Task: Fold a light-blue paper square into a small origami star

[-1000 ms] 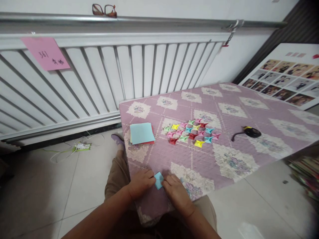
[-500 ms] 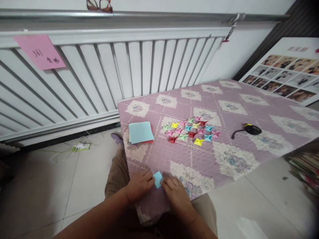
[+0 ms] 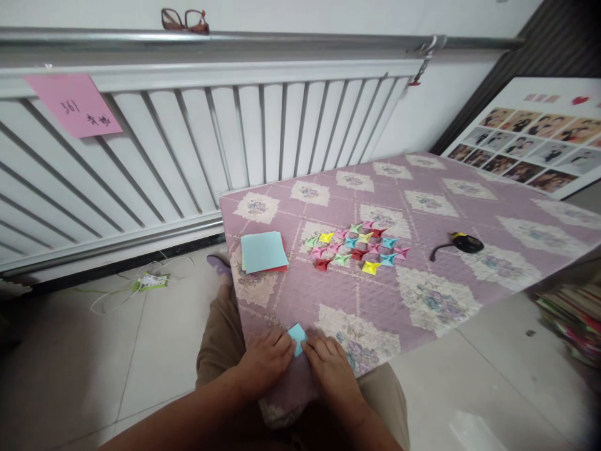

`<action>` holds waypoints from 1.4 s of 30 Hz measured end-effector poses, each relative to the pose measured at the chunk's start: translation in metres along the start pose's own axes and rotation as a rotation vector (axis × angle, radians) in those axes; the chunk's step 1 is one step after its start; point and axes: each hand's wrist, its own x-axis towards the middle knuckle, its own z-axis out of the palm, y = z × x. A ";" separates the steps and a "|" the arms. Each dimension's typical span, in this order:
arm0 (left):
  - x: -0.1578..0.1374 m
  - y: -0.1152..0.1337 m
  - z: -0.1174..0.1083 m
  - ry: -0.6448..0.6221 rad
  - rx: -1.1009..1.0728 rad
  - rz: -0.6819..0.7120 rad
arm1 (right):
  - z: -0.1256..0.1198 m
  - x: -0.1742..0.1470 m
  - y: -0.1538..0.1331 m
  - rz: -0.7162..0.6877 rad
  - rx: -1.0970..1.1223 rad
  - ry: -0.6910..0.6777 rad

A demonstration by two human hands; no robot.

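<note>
A small folded piece of light blue paper (image 3: 297,332) lies on the table near its close corner. My left hand (image 3: 271,358) presses on its left side, fingers bent and close together. From the right, my right hand (image 3: 330,363) has its fingertips on the paper's other edge. Fingers cover parts of the lower half. Beyond them stand several small folded paper shapes (image 3: 357,255) in pink, yellow, green, blue and red, set in rows. To their left is a stack of square paper sheets (image 3: 264,252), light blue on top with red showing beneath.
A purple floral cloth covers the table (image 3: 300,294). A black object with a thin curved arm (image 3: 464,243) lies on the right. The white radiator (image 3: 263,125) runs along the wall behind. A photo board (image 3: 530,138) leans at the far right; a power strip (image 3: 153,281) sits on the floor.
My left hand's fingers have shifted slightly over the blue paper, covering more of its lower left. The right hand stays at its right edge. The camera view has moved slightly.
</note>
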 end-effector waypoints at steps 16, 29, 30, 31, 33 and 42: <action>-0.002 -0.007 -0.001 -0.012 -0.324 -0.160 | 0.019 -0.007 -0.033 0.064 -0.039 0.113; 0.023 -0.012 -0.013 -0.132 -0.389 -0.457 | 0.014 -0.005 -0.034 0.065 -0.013 0.114; 0.023 -0.012 -0.013 -0.141 -0.380 -0.455 | 0.014 -0.005 -0.034 0.070 -0.009 0.113; 0.023 -0.011 -0.012 -0.149 -0.370 -0.453 | 0.014 -0.005 -0.034 0.074 -0.006 0.112; 0.024 -0.010 -0.011 -0.163 -0.351 -0.449 | 0.015 -0.006 -0.034 0.078 -0.010 0.114; 0.024 -0.010 -0.005 -0.172 -0.306 -0.419 | 0.011 -0.001 -0.034 0.074 -0.071 0.044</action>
